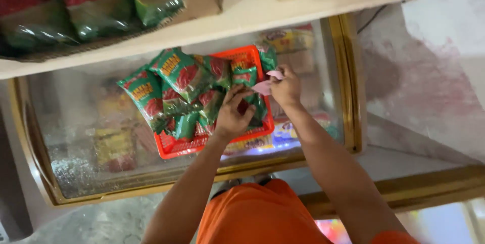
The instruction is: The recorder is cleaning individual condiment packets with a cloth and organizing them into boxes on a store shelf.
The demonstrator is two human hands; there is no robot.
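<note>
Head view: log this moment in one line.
left hand: on green packets | right hand: holds pink slip | red basket: on freezer lid

Glossy green plastic packets (179, 74) are shining in a smooth orange plastic basket (172, 149), sitting on frosted glass framed by brassy metal (348, 82).

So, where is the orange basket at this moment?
In the head view, the orange basket sits centrally on the freezer's glass lid, full of green packets, under both hands.

Likely shop, glass-topped freezer (333, 62), stocked snack packets (179, 74)
</note>
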